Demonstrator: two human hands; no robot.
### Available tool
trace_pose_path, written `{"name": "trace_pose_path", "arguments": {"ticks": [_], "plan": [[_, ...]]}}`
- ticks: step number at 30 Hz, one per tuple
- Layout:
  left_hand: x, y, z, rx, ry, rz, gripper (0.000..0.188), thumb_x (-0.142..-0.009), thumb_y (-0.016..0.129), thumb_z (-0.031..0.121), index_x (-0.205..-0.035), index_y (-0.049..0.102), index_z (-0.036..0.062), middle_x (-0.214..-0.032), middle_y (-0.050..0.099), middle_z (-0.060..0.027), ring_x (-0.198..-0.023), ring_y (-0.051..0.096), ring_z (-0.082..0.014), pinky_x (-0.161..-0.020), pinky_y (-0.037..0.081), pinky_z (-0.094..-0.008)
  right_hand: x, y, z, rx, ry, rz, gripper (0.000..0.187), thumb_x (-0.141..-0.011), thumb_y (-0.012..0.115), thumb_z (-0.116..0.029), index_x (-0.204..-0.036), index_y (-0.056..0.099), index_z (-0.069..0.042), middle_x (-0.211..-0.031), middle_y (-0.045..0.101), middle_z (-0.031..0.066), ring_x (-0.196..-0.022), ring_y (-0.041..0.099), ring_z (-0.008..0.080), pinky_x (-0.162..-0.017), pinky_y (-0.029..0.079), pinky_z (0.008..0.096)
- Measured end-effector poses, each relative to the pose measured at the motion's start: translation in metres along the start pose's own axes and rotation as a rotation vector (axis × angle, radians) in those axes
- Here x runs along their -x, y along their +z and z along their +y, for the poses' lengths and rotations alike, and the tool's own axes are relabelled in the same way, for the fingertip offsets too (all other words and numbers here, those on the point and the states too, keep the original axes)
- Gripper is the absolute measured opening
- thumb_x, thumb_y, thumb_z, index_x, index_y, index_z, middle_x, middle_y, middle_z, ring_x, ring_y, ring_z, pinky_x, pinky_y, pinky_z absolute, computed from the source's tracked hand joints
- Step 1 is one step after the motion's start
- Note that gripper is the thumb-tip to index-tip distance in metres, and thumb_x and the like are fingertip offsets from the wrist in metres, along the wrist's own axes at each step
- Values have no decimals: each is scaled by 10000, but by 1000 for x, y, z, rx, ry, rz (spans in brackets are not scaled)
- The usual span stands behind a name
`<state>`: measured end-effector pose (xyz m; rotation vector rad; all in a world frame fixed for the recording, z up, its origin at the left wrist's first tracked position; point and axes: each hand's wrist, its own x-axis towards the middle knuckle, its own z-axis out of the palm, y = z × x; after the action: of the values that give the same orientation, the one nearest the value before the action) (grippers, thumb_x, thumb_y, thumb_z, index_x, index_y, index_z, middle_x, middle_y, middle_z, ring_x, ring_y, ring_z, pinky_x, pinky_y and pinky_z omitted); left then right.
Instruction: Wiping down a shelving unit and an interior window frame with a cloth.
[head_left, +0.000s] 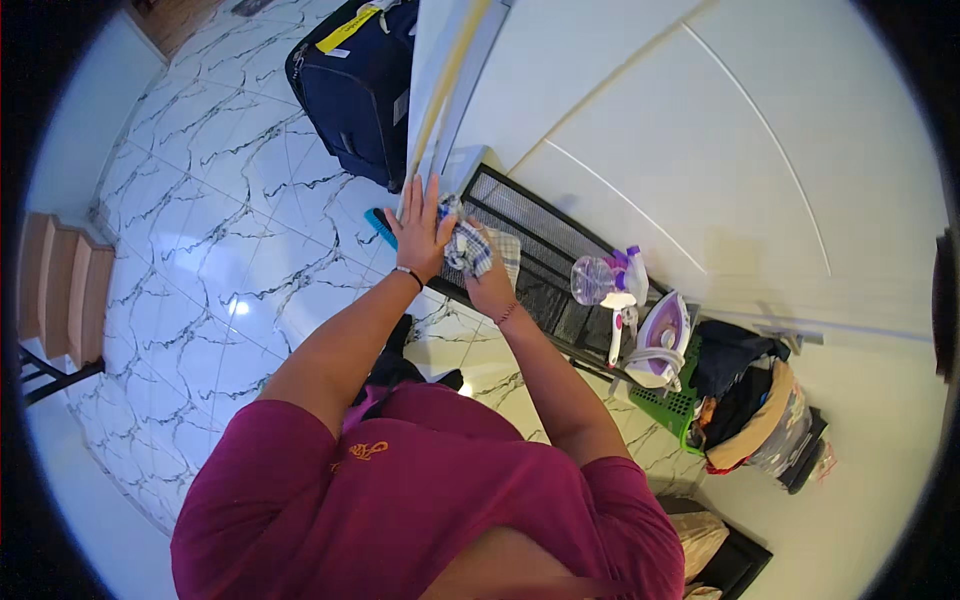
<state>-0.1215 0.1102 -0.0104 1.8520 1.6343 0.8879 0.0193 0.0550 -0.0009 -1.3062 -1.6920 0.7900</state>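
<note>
My left hand (422, 235) is stretched out with its fingers straight, at the edge of the white panel (436, 90) by the end of a black mesh rack (530, 215). Just to its right, my right hand (490, 288) grips a bunched blue-and-white checked cloth (467, 247). The cloth lies over the near-left end of the rack, and part of it hangs between the two hands. The fingertips of my right hand are partly hidden by the cloth. A turquoise-edged flat object (380, 226) shows beside my left wrist.
On the rack's right end stand a clear bottle with purple parts (593, 281), a white-and-purple spray bottle (635, 275) and a white-and-purple iron (660, 340). Beyond are a green basket (665, 408) and piled clothes (750, 390). A dark suitcase (355, 100) stands on marble-patterned floor; wooden steps (62, 285) lie left.
</note>
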Motion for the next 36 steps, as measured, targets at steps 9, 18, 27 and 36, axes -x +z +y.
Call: {"name": "trace_pose_path", "arguments": {"ticks": [9,18,27,36], "plan": [[-4,4,11,-197,20,-177,690,-850,307,600,-1402,170,209,-1456,88,-147,-1344,54,-335,-957,-14,-668,-82,-10,71,662,144,-211,550,-725,548,-120,-1261,427,-140,-1346,360,99,-1257,293,308,-1003,222,525],[-7,8,2,-175,-66,-370,618,-884,340,504,-1405,128,248,-1429,215,-128,-1336,119,-324,-956,1,-681,30,31,27,638,233,-108,587,-692,630,-188,-1251,451,-162,-1404,279,40,-1317,173,309,-1058,131,515],[-14,9,-1,-141,-88,-436,557,-905,383,301,-1401,136,250,-1360,358,-105,-1266,304,-332,-950,21,-686,-17,-1,47,833,403,64,531,-723,566,-248,-1244,467,-248,-1428,249,18,-1330,149,311,-1061,79,517],[-15,8,-4,-102,-69,-435,540,-929,322,347,-1405,85,253,-1218,517,-139,-1117,485,-344,-986,20,-636,101,34,6,754,246,32,646,-647,599,-178,-1251,450,-351,-1446,207,1,-1344,128,274,-1071,81,504]]}}
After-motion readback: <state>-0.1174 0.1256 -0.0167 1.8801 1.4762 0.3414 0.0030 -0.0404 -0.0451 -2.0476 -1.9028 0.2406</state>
